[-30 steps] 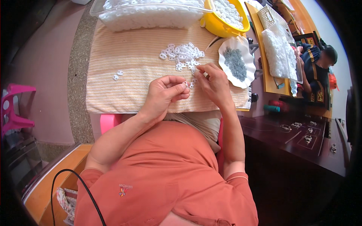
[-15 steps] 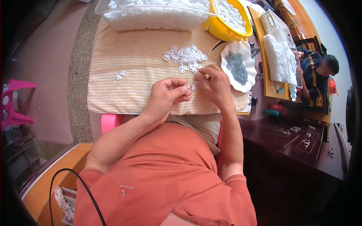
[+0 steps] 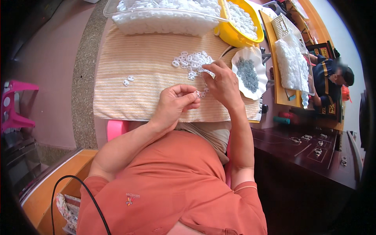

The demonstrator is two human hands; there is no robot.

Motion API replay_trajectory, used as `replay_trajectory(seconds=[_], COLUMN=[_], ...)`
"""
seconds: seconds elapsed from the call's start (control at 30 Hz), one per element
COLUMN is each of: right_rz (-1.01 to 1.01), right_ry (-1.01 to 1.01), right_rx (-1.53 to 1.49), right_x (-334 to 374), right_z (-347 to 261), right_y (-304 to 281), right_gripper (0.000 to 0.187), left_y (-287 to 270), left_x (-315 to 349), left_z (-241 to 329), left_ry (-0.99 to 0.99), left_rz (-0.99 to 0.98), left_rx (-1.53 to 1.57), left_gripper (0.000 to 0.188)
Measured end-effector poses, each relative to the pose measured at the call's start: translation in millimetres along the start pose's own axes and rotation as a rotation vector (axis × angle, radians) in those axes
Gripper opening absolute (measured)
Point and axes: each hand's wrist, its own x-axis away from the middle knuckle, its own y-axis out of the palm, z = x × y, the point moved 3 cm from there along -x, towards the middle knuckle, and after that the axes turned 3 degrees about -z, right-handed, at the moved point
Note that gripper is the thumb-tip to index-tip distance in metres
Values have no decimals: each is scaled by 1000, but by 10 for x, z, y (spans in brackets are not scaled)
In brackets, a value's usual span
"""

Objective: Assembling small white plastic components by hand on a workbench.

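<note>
My left hand [image 3: 178, 102] pinches a small white oval plastic piece [image 3: 197, 94] with two holes between thumb and forefinger. Another white piece [image 3: 206, 90] is just beyond its fingertips; whether the two are joined is too small to tell. My right hand [image 3: 223, 82] reaches to the near right edge of a pile of similar white pieces [image 3: 191, 62]. Its thumb and forefinger look apart, with white pieces showing at the gap. Two loose white pieces [image 3: 128, 80] lie off to the left on the striped cloth [image 3: 137, 58].
A clear bin [image 3: 164, 29] and a yellow basin [image 3: 235, 36], both full of white pieces, stand at the back. Right of the pile sits a white scalloped dish [image 3: 261, 72] with small grey pieces [image 3: 247, 74]. Another person [image 3: 333, 78] sits far right beside a white-filled container [image 3: 290, 64].
My right hand has moved away from my left hand, up to the edge of the pile. My left hand keeps its pinch on the white piece. The whole view has shifted slightly.
</note>
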Motion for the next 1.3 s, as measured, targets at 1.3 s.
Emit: replay_trajectory(seconds=[1.3], right_rz=[80], right_ry=[21], right_rx=[-148], right_x=[472], right_z=[359], right_y=[-139], right_gripper=[15], left_y=[-11], left_x=[-8], left_z=[-44], left_ry=[-3], left_rz=[23], left_rx=[-38], left_gripper=[14])
